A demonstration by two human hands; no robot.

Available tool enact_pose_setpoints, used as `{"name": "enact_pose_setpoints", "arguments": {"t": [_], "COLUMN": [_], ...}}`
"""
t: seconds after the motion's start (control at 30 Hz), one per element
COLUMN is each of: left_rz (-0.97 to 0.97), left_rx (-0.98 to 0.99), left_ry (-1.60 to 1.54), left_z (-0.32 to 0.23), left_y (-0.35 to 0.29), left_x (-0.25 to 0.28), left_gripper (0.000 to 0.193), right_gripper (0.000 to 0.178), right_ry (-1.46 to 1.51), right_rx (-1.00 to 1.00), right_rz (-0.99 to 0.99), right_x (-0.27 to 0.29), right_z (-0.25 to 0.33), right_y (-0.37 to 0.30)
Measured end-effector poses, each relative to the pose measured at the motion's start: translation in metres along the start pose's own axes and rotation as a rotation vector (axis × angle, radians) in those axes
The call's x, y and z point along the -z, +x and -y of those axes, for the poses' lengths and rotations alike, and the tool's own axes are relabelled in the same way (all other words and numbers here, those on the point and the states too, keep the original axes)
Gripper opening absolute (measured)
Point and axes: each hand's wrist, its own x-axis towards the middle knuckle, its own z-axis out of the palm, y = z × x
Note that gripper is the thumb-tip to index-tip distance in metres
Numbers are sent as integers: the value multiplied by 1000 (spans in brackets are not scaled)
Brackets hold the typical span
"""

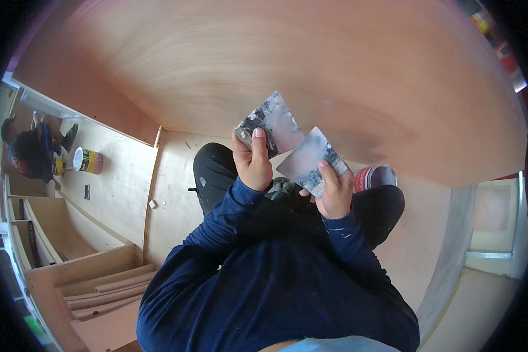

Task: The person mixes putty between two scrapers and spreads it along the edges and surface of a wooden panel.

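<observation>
My left hand (pixel 255 161) is closed on a flat square filler spreader (pixel 283 128), its face smeared with pale pinkish paste and dark smudges. In my right hand (pixel 334 193) is a second square filler spreader (pixel 307 161), also coated with pale paste, its lower edge toward me. The two spreaders nearly meet at their inner corners in front of my knees; whether they touch I cannot tell. Beside my right knee stands an open red and white can (pixel 381 175), partly hidden by the knee. A large wooden panel (pixel 311 53) rises just beyond both hands.
To the far left a person (pixel 32 152) crouches near a white and yellow bucket (pixel 89 161). Wooden shelving (pixel 88 264) with stacked strips stands at lower left. Small white scraps (pixel 153 204) lie on the plywood floor. A metal-edged frame (pixel 490 254) is at right.
</observation>
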Motion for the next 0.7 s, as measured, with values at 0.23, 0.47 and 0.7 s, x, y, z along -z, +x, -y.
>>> {"name": "enact_pose_setpoints", "arguments": {"t": [0.23, 0.47, 0.7], "left_rz": [262, 165, -342], "left_rx": [-93, 112, 91], "left_ry": [352, 142, -32], "left_z": [-2, 20, 21], "left_y": [-14, -21, -17], "left_x": [7, 21, -20], "left_gripper": [20, 23, 24], "right_gripper": [20, 29, 36], "right_ry": [133, -270, 52], "right_rx": [-151, 221, -126], "right_rz": [-167, -223, -251], "right_x": [5, 22, -24], "right_z": [-22, -24, -26], "right_y": [7, 21, -7]}}
